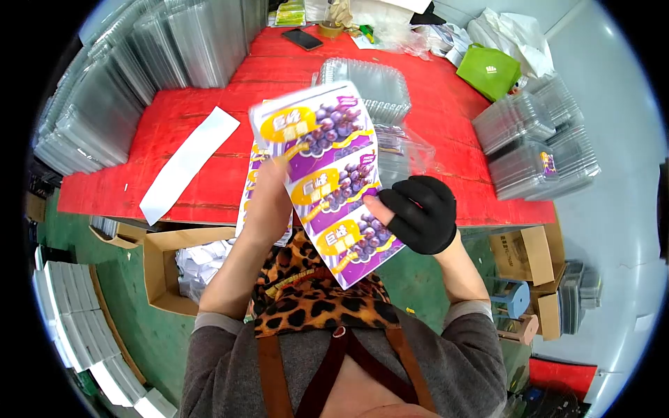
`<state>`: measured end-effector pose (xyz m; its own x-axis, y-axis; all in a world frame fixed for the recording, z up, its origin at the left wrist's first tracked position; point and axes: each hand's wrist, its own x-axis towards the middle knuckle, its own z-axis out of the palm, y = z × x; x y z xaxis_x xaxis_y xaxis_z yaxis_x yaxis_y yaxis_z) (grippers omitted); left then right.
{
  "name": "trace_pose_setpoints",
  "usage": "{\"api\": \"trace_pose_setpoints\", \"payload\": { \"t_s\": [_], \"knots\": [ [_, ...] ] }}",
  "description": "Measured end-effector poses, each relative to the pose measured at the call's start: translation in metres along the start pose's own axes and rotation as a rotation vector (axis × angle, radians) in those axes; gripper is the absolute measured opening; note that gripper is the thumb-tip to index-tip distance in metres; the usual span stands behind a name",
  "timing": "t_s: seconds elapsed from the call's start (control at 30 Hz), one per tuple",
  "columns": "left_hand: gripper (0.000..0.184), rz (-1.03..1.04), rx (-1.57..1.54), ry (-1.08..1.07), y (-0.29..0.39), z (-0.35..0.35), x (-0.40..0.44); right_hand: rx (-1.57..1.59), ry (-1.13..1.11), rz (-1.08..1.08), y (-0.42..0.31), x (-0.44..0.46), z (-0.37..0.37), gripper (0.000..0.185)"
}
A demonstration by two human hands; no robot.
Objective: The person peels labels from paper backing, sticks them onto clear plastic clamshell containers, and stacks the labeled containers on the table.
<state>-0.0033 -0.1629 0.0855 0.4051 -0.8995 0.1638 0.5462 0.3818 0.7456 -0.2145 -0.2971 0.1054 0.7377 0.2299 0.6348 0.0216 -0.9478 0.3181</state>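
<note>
A sheet of grape stickers point(333, 182), purple and yellow with grape pictures, is held up tilted in front of me. My left hand point(268, 202), bare, grips its left edge, its fingers partly hidden and slightly blurred. My right hand point(421, 214) wears a black glove with the thumb tip showing and pinches the sheet's right edge. Behind the sheet, more grape stickers point(248, 191) hang over the table's front edge. Just beyond my right hand lies an open clear plastic container point(397, 152), partly covered by the sheet. Farther back is a stack of clear containers point(368, 87).
On the red table point(279, 63) lies a blank white strip point(188, 167). Clear containers point(104, 104) line the left side; stacks point(512, 125) stand right, near a green bag point(489, 72). A phone point(302, 39) lies at the back. Below is a cardboard box point(162, 275) of crumpled paper.
</note>
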Motion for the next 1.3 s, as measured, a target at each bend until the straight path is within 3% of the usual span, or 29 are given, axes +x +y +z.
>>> {"api": "trace_pose_setpoints", "payload": {
  "t_s": [0.07, 0.17, 0.23, 0.3, 0.43, 0.5, 0.6, 0.63, 0.83, 0.93, 0.97, 1.0, 1.07, 1.13, 1.17, 1.23, 1.27, 1.3],
  "knots": [
    [0.045, 0.033, 0.397, -0.182, -0.001, -0.004, -0.004, 0.026, -0.104, 0.021, -0.001, 0.002, -0.001, 0.041],
    [0.032, -0.043, 0.337, -0.082, -0.004, 0.0, -0.001, 0.135, -0.154, -0.037, 0.008, 0.02, -0.006, 0.044],
    [0.025, -0.096, 0.345, -0.022, -0.002, 0.0, -0.001, 0.536, -0.269, 0.03, 0.011, 0.031, -0.019, 0.048],
    [0.025, -0.055, 0.411, -0.094, -0.003, -0.002, -0.001, 0.883, -0.32, 0.061, 0.018, 0.036, -0.033, 0.056],
    [0.022, -0.054, 0.442, -0.171, -0.006, 0.0, 0.0, 0.211, -0.064, 0.214, 0.008, 0.055, -0.031, 0.046],
    [0.021, -0.028, 0.482, -0.18, -0.01, -0.002, 0.0, 0.21, -0.081, 0.249, 0.008, 0.064, -0.016, 0.039],
    [0.022, 0.064, 0.818, -0.231, -0.002, 0.0, 0.002, 0.223, -0.107, 0.271, 0.01, 0.063, -0.002, 0.035],
    [0.02, 0.233, 0.859, -0.254, -0.006, 0.0, 0.004, 0.235, -0.118, 0.277, 0.011, 0.064, 0.001, 0.033],
    [0.016, 0.226, 1.098, -0.272, 0.006, 0.006, 0.002, 0.559, -0.093, 0.378, 0.025, 0.055, 0.004, 0.022],
    [0.018, 0.268, 1.156, -0.364, 0.014, 0.007, 0.007, 0.728, -0.088, 0.563, 0.033, 0.046, -0.006, 0.018],
    [0.019, 0.283, 1.17, -0.401, 0.017, 0.005, 0.011, 0.829, 0.002, 0.757, 0.036, 0.047, -0.021, 0.013],
    [0.02, 0.211, 1.041, -0.383, 0.017, 0.002, 0.012, 0.854, 0.235, 0.886, 0.044, 0.033, -0.025, 0.012],
    [0.024, 0.074, 0.779, -0.339, 0.016, -0.006, 0.016, 0.643, 0.728, 0.912, 0.054, 0.015, -0.036, 0.012],
    [0.031, -0.19, 0.475, 0.079, 0.019, -0.013, 0.029, 0.722, 0.766, 0.731, 0.059, -0.018, -0.044, 0.015],
    [0.037, -0.13, 0.121, 0.025, 0.022, -0.015, 0.038, 0.766, 0.779, 0.639, 0.06, -0.028, -0.048, 0.017],
    [0.048, -0.086, -0.036, -0.046, 0.029, -0.019, 0.061, 1.109, 0.413, 0.31, 0.063, -0.039, -0.048, 0.022],
    [0.048, -0.205, -0.502, -0.067, 0.035, -0.017, 0.069, 1.322, 0.195, 0.111, 0.061, -0.027, -0.048, 0.023],
    [0.049, -0.18, -0.574, -0.037, 0.038, -0.012, 0.068, 1.228, 0.094, 0.141, 0.054, -0.025, -0.044, 0.022]
  ]
}}
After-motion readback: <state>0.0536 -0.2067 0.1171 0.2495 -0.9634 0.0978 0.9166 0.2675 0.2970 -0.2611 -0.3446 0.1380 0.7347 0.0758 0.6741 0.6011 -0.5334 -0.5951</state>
